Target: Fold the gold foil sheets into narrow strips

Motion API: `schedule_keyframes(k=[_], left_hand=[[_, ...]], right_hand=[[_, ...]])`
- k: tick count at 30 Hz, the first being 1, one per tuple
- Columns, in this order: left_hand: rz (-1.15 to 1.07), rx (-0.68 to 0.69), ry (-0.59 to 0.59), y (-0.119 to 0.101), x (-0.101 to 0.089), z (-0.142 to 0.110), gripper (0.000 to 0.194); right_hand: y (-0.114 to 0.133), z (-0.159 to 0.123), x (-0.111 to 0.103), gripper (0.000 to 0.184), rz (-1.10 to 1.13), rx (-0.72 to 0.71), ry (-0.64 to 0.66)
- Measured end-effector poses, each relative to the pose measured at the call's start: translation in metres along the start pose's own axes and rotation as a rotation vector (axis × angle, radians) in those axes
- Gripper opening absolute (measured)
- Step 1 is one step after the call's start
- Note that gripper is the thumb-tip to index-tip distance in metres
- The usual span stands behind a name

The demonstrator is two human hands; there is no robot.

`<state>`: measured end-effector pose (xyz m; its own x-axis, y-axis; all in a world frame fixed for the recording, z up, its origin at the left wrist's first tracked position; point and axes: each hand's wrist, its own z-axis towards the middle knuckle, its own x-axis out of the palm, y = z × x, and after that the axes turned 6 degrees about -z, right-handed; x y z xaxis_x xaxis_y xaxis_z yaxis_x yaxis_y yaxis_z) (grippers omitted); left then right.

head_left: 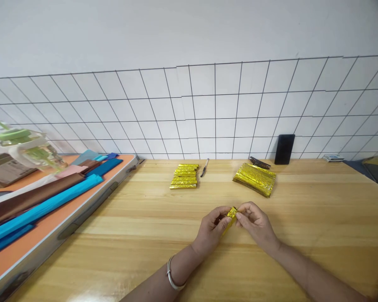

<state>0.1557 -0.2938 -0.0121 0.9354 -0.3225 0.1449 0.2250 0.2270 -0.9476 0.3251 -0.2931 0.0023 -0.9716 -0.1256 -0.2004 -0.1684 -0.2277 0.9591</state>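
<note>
Between both hands is a small folded strip of shiny gold foil paper point(231, 214), held just above the wooden table. My left hand point(214, 224), with a bangle on its wrist, pinches the strip from the left. From the right, the thumb and fingertips of my right hand point(253, 220) close on its upper end. Farther back lies a row of narrow folded gold strips point(184, 177). To the right of it sits a stack of flat gold foil sheets point(255, 179). The lower end of the held strip is partly hidden by my left hand.
A pen point(204, 167) lies beside the folded strips. Behind the stack are a dark stapler-like object point(260, 162) and a black phone point(284, 149) leaning on the tiled wall. On the left, an orange-topped surface point(59, 222) holds rolled coloured paper point(50, 207) and a green-lidded jug point(28, 147).
</note>
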Motion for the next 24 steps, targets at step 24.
schedule_keyframes(k=[24], left_hand=[[0.502, 0.150, -0.043, -0.005, 0.002, -0.003, 0.025]], right_hand=[[-0.002, -0.001, 0.004, 0.019, -0.008, -0.014, -0.043]])
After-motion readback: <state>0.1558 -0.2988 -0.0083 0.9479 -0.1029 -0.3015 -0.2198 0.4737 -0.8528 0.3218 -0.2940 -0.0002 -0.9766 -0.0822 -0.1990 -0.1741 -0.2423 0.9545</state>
